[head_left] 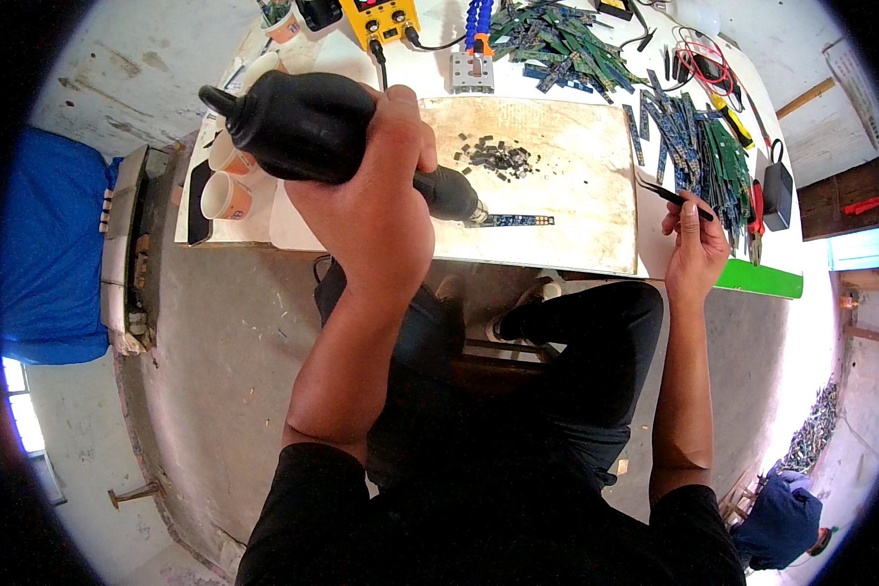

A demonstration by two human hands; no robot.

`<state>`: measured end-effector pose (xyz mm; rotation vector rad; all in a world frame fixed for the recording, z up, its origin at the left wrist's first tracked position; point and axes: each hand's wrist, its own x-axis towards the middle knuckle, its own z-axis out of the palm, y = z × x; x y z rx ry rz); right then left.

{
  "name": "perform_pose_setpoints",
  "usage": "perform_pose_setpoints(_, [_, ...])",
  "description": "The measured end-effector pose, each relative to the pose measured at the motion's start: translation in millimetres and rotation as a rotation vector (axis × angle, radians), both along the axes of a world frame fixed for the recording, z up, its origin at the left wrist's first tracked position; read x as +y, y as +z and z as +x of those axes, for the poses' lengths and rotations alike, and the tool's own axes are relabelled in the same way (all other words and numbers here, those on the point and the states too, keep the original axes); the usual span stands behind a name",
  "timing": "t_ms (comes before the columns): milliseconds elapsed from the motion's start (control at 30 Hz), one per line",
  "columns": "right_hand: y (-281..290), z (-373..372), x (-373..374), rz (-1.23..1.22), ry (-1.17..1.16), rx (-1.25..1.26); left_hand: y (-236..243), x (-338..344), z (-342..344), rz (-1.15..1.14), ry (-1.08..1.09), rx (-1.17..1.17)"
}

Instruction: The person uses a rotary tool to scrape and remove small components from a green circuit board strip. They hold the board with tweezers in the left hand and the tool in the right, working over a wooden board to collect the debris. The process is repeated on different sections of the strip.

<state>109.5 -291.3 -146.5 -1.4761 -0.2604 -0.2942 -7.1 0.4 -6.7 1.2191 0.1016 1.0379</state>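
My left hand [376, 220] is wrapped round a black hot-air gun [303, 127], held over the left part of a stained, pale work board [586, 244]. Its metal nozzle is at the left end of a narrow blue circuit board strip [524, 221], which lies flat near the work board's front edge. Behind the strip is a scattered heap of small black chips [503, 158]. My right hand [695, 259] pinches black tweezers [666, 192] at the work board's right side. The tweezers' tips point left and look apart, with nothing visible between them.
Piles of circuit board strips [557, 44] lie at the back and right [689, 146]. Red-handled pliers [757, 207] and a black adapter [777, 193] sit at the far right. Paper cups [227, 197] stand at left. A yellow control station [383, 21] and a blue flexible arm [478, 24] are behind.
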Motion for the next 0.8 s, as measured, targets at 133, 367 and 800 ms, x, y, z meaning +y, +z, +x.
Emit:
perform_pose_setpoints(133, [1.6,-0.9,0.5,-0.027,-0.009,-0.005,-2.9,5.5,-1.8,0.05,-0.002,0.008])
perform_pose_setpoints(367, [5.6,-3.0,4.0,-0.007,0.006,-0.008,-3.5,0.9,0.1,-0.024,-0.012,0.034])
perform_pose_setpoints(800, [5.5,-3.1,4.5,-0.005,0.001,0.007,-9.9,-4.2,1.7,0.101,0.002,0.035])
